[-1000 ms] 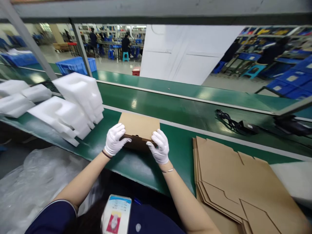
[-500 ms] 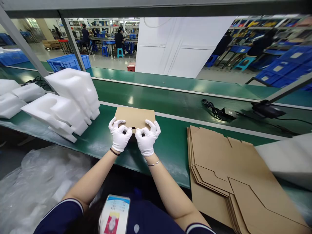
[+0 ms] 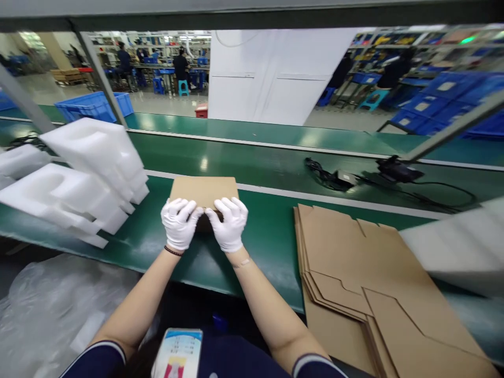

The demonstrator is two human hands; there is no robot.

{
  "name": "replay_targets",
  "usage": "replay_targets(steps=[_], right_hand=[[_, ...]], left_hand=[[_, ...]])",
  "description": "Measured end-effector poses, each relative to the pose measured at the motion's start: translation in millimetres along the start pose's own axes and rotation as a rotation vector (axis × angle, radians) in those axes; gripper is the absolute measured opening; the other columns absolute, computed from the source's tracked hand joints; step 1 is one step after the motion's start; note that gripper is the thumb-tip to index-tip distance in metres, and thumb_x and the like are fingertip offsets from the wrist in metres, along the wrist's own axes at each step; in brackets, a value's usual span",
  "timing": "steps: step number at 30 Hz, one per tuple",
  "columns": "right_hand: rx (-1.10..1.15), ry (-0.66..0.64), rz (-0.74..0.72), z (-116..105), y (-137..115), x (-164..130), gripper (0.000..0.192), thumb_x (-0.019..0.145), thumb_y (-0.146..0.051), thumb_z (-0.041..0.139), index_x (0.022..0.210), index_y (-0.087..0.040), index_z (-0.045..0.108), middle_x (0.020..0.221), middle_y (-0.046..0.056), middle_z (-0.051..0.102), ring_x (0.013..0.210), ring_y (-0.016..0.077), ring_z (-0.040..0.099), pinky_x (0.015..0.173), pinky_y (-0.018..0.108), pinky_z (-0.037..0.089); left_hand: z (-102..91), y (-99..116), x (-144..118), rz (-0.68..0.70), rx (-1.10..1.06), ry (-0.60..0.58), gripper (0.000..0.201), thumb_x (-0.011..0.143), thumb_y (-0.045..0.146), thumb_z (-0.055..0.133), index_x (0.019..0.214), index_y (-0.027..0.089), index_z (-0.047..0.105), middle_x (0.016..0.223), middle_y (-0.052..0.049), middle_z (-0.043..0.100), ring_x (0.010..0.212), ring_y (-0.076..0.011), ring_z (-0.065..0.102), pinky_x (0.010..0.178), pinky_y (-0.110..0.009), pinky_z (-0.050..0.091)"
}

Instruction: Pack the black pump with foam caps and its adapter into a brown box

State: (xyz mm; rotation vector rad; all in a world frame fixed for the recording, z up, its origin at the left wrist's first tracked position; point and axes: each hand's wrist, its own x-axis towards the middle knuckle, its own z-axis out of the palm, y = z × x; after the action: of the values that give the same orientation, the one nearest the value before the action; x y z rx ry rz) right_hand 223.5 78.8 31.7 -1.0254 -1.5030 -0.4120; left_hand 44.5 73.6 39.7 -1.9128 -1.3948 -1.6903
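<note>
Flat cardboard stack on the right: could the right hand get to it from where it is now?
Probably yes. The right hand rests on the small box, and only bare green table lies between it and the cardboard stack.

- Bright, even overhead light fills the hall; the scene is well exposed.
- White glare spots shine on the glossy green conveyor belt point(image 3: 275, 163) from lamps above.
- Soft, faint shadows sit under the white gloved hands point(image 3: 205, 223).
- Strong wide-angle bending curves the grey metal frame posts point(image 3: 98, 73) at the edges.
- The white foam slab point(image 3: 460, 247) at far right smears with motion blur; the background is hazy.
</note>
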Motion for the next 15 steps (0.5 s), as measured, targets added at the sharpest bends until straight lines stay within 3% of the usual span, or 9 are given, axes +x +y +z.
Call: replay_targets(steps=[2, 7, 10, 11, 13, 15], right_hand=[[-0.02, -0.073, 0.039, 17, 10, 18, 0.027, 0.104, -0.051, 0.075, 0.109, -0.025, 0.079, 0.116, 0.008, 0.078, 0.119, 0.0289, 0.067, 0.113, 0.05, 0.053], [-0.09, -0.425, 0.23, 64, 43, 73, 0.031, 0.102, -0.052, 0.079, 0.102, -0.022, 0.08, 0.12, 0.006, 0.079, 0.116, 0.0258, 0.07, 0.117, 0.045, 0.049], [-0.143, -0.517, 0.255, 76, 52, 97, 0.032, 0.107, -0.048, 0.074, 0.106, -0.017, 0.081, 0.122, 0.006, 0.078, 0.12, 0.025, 0.07, 0.118, 0.043, 0.048], [-0.136, -0.54, 0.233, 74, 56, 103, 0.031, 0.109, -0.046, 0.071, 0.108, -0.017, 0.081, 0.123, 0.005, 0.078, 0.122, 0.023, 0.07, 0.119, 0.039, 0.047], [-0.101, -0.569, 0.164, 56, 76, 113, 0.032, 0.11, -0.046, 0.068, 0.117, -0.017, 0.08, 0.127, 0.002, 0.077, 0.127, 0.0191, 0.068, 0.121, 0.032, 0.046], [-0.127, -0.598, 0.155, 15, 115, 122, 0.041, 0.108, -0.051, 0.07, 0.134, -0.019, 0.076, 0.14, 0.004, 0.073, 0.136, 0.0193, 0.064, 0.123, 0.03, 0.045]], left_hand=[[16.3, -10, 20, -0.061, 0.002, -0.09, 0.029, 0.1, 0.053, 0.073, 0.093, 0.026, 0.082, 0.094, -0.01, 0.075, 0.1, -0.0326, 0.07, 0.107, -0.054, 0.049], [76.3, -26, 73, -0.164, 0.058, -0.209, 0.04, 0.1, 0.058, 0.061, 0.087, 0.022, 0.074, 0.093, -0.014, 0.073, 0.106, -0.0388, 0.067, 0.108, -0.058, 0.045], [95.6, -25, 85, -0.126, 0.141, -0.299, 0.035, 0.097, 0.054, 0.06, 0.099, 0.021, 0.071, 0.106, -0.018, 0.073, 0.118, -0.0415, 0.064, 0.114, -0.061, 0.04], [97.7, -25, 85, -0.086, 0.173, -0.35, 0.037, 0.093, 0.051, 0.065, 0.111, 0.019, 0.07, 0.119, -0.021, 0.072, 0.126, -0.0438, 0.061, 0.115, -0.064, 0.037], [98.9, -25, 87, 0.0, 0.238, -0.463, 0.062, 0.082, 0.042, 0.076, 0.136, 0.014, 0.061, 0.145, -0.029, 0.061, 0.142, -0.0489, 0.051, 0.117, -0.069, 0.034], [101.9, -28, 94, 0.059, 0.304, -0.543, 0.081, 0.079, 0.034, 0.08, 0.15, 0.011, 0.049, 0.155, -0.034, 0.052, 0.149, -0.0508, 0.043, 0.116, -0.072, 0.033]])
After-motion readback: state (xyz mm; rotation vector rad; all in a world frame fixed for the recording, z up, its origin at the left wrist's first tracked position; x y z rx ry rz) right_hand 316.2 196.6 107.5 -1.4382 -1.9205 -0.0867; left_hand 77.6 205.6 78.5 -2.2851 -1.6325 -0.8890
